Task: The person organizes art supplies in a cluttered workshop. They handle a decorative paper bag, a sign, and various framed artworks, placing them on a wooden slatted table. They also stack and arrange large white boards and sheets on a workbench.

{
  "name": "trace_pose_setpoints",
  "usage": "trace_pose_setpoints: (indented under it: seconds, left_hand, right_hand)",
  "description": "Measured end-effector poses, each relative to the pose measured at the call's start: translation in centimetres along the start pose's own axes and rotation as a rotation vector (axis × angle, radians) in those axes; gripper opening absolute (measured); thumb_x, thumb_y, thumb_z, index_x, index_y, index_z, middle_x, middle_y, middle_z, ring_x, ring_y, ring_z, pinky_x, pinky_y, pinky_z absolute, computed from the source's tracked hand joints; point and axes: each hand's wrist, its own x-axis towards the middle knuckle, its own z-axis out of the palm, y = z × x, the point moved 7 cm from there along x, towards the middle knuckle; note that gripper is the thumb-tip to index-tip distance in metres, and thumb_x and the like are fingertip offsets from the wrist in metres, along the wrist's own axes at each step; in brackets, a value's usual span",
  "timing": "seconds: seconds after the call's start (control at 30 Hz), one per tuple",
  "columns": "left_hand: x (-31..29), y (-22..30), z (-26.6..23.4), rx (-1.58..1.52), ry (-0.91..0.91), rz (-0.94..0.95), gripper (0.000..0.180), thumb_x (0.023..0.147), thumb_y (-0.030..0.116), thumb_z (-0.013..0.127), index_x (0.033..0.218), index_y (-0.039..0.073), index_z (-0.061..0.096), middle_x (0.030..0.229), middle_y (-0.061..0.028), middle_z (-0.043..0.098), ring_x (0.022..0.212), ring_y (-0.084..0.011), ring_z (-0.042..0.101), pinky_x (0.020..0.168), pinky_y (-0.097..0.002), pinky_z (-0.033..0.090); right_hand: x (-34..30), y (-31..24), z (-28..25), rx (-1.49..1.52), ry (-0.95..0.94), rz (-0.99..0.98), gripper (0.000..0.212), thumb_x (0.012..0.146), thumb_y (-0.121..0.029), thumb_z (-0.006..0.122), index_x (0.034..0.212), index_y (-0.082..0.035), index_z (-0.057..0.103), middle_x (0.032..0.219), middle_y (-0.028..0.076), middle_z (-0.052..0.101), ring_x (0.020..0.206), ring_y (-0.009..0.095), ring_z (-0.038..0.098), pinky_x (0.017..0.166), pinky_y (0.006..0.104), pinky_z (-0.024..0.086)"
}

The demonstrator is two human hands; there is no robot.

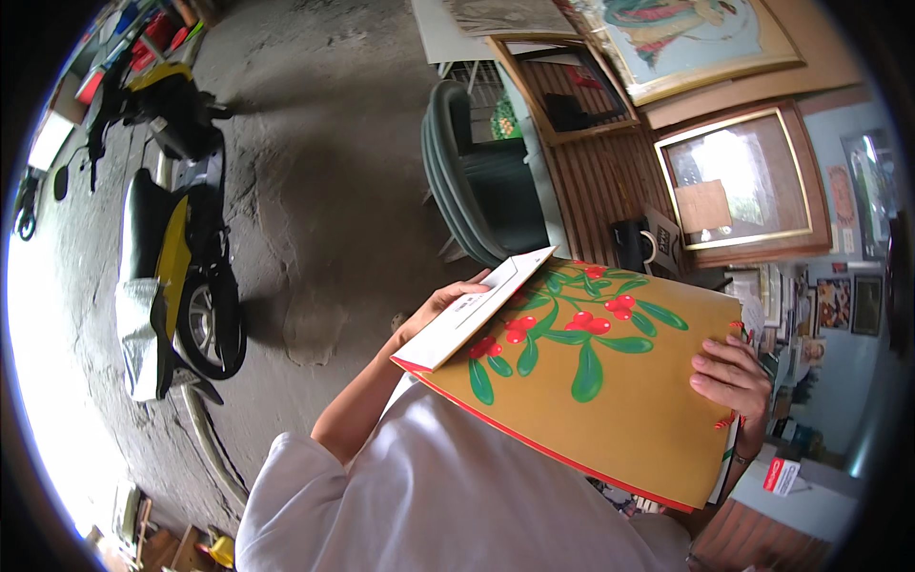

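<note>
A flat gold paper gift bag [553, 400] with green leaves, red berries and red edges lies across the front of my body, tilted. My left hand [446, 303] grips its folded white bottom panel [477, 307], thumb on top and the other fingers hidden underneath. At the opposite end my right hand [732, 379] holds the bag's edge, fingers over the gold face and thumb out of sight. Red twisted cord handles [729, 421] show beside that hand.
Stacked green plastic chairs [467, 181] stand beyond the bag. Framed pictures [743, 181], an empty-looking wooden frame [567, 86] and a dark mug [631, 245] are at the right. A yellow and black motorbike [176, 238] is parked on the concrete floor [305, 124] to the left.
</note>
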Motion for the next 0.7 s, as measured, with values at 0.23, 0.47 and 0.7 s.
trace_pose_setpoints:
  seconds: [0.23,0.47,0.7]
  left_hand:
    - [0.8,-4.3,1.1,0.037,-0.099,-0.014,0.073,0.076,0.052,0.079,0.131,0.005,0.063,0.147,-0.0219,0.046,0.138,-0.0310,0.042,0.115,-0.0453,0.033]
    - [0.0,-12.2,-0.6,0.109,0.137,-0.525,0.061,0.085,0.020,0.079,0.136,0.001,0.052,0.134,-0.0105,0.058,0.123,-0.0217,0.053,0.105,-0.0389,0.044]
    - [8.0,-13.0,3.2,-0.017,0.164,-0.467,0.061,0.089,0.027,0.075,0.137,0.001,0.049,0.135,-0.0061,0.055,0.125,-0.0178,0.049,0.107,-0.0354,0.038]
  right_hand:
    - [-1.7,-1.7,-3.8,0.043,0.069,0.132,0.023,0.076,-0.024,0.071,0.092,-0.008,0.074,0.095,0.011,0.075,0.091,0.028,0.073,0.085,0.0395,0.055]
    - [-9.2,5.3,-4.3,0.223,-0.023,0.642,0.048,0.083,-0.033,0.070,0.115,0.002,0.059,0.103,0.020,0.068,0.098,0.035,0.066,0.095,0.0431,0.049]
    - [-9.1,11.3,-9.5,-0.291,0.291,0.656,0.051,0.081,-0.040,0.080,0.107,0.000,0.062,0.092,0.015,0.062,0.084,0.030,0.058,0.076,0.0391,0.046]
